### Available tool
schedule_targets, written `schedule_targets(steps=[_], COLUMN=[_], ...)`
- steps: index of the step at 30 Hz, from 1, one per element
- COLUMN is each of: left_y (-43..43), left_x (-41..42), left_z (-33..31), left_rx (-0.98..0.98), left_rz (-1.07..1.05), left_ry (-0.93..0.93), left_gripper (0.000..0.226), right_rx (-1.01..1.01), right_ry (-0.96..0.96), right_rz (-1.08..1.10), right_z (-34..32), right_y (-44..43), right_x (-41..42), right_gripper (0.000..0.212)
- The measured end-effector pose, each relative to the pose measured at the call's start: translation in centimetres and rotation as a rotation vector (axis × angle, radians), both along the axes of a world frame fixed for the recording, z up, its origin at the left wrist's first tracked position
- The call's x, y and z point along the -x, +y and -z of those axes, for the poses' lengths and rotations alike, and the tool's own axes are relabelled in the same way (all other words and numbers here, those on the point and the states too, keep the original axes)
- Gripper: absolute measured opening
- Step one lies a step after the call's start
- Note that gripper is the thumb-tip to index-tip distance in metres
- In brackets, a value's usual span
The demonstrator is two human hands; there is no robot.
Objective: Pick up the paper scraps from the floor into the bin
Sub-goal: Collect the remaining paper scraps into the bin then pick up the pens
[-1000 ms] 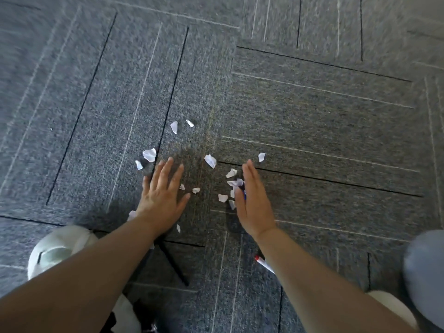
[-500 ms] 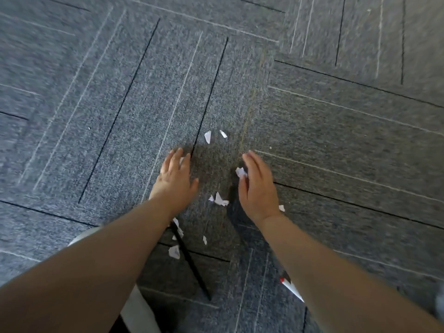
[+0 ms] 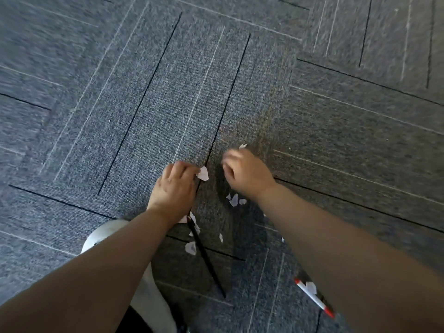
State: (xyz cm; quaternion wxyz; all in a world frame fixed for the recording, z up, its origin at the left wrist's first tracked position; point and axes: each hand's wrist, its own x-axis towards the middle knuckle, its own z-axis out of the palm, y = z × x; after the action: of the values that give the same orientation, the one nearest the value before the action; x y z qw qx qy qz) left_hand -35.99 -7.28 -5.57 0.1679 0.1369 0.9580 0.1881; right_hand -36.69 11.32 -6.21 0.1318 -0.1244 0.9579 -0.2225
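White paper scraps lie on the grey carpet. My left hand [image 3: 174, 186] is curled knuckles-up, with one scrap [image 3: 203, 174] pinched at its fingertips. My right hand [image 3: 247, 175] is blurred and also curled, its fingers closed over scraps, and a small piece [image 3: 242, 146] pokes out beyond them. A few loose scraps [image 3: 234, 200] lie between my wrists, and more [image 3: 191, 248] lie nearer to me beside a thin black stick [image 3: 206, 258]. A white rounded object [image 3: 101, 236], possibly the bin, shows at the lower left, mostly hidden by my left forearm.
A white pen with red ends [image 3: 314, 298] lies on the carpet at the lower right, a scrap resting on it, partly under my right forearm. Grey carpet tiles with black and white lines stretch all around.
Both hands went from flat with straight fingers to curled, raking scraps toward me. The far scraps are no longer on the carpet ahead, and the view has shifted forward.
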Motion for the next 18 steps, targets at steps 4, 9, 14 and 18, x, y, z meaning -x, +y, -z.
schedule_targets(steps=[4, 9, 14, 18], left_y=[0.2, 1.6, 0.4, -1.1], left_x=[0.6, -0.4, -2.0, -1.0], left_z=[0.4, 0.8, 0.5, -0.2], left_rx=[0.065, 0.053, -0.097, -0.081], left_rz=[0.079, 0.188, 0.196, 0.148], left_ry=[-0.154, -0.223, -0.027, 0.031], left_gripper=[0.056, 0.05, 0.034, 0.029], right_rx=[0.094, -0.025, -0.066, 0.07], right_ry=[0.149, -0.024, -0.142, -0.04], right_rz=[0.079, 0.225, 0.058, 0.052], right_z=[-0.1, 0.4, -0.6, -1.0], right_y=[1.7, 3.8, 2.7, 1.8], right_x=[-5.4, -1.8, 1.4, -4.8], right_gripper=[0.029, 0.047, 0.041, 0.029])
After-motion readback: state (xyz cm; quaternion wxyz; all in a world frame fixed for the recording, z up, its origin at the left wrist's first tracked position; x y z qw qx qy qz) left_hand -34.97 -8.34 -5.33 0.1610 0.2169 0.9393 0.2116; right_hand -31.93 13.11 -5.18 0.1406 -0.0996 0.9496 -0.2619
